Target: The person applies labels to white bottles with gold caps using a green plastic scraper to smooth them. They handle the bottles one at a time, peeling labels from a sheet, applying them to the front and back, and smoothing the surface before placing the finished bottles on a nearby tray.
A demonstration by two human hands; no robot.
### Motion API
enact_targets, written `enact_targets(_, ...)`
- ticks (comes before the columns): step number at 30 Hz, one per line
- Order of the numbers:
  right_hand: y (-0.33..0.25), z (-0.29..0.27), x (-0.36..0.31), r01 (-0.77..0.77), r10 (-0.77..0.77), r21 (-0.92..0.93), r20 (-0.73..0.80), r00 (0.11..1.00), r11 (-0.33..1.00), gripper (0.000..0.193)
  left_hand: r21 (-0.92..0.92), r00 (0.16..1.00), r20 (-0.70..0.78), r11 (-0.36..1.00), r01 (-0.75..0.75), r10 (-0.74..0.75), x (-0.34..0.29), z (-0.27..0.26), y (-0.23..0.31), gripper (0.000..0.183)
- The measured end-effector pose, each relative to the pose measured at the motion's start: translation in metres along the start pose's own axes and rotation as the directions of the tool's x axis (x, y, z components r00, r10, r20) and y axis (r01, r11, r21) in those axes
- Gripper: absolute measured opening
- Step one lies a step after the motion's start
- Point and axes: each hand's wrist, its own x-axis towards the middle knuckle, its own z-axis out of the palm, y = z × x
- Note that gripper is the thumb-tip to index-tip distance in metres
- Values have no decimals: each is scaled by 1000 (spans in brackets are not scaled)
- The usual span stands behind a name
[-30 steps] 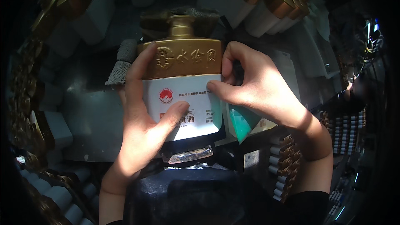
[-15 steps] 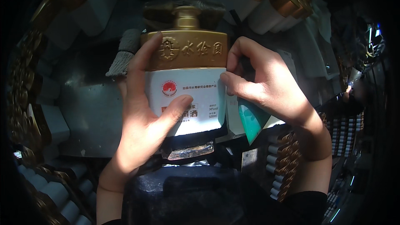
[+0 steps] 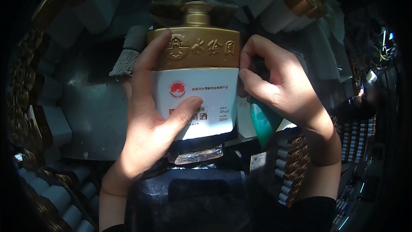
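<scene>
A flat, broad-shouldered bottle (image 3: 210, 75) stands out in the middle, its neck pointing away from me. Its upper part is gold with raised lettering, and the lower part carries a white label with a red round mark. My left hand (image 3: 148, 124) grips it from the left, thumb across the label and fingers along the gold shoulder. At the right edge of the bottle, my right hand (image 3: 285, 83) has thumb and index finger curled close together. Out of the underside of that hand sticks a green scraper-like blade (image 3: 262, 124), its upper end hidden by the fingers.
A grey knitted cloth or glove (image 3: 128, 56) lies left of the bottle on the dark metal table (image 3: 94, 120). Gold-topped white bottles (image 3: 56, 124) stand in rows around the left, back and right. A dark padded surface (image 3: 189, 197) is at the near edge.
The bottle has shifted slightly to the right and away from me. My right hand has moved a little right with it, and the green blade has turned slightly.
</scene>
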Motion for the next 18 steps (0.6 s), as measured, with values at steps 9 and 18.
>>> enact_targets(9, 51, -8, -13, -39, 56, 174, -93, 994, 984, 17, -140, 996, -90, 990, -4, -8, -2, -17, -1, 80)
enact_targets(18, 113, -5, -43, -168, 380, 877, -19, 925, 451, 49, 45, 999, -35, 999, -23, 25, -21, -10, 1, 87)
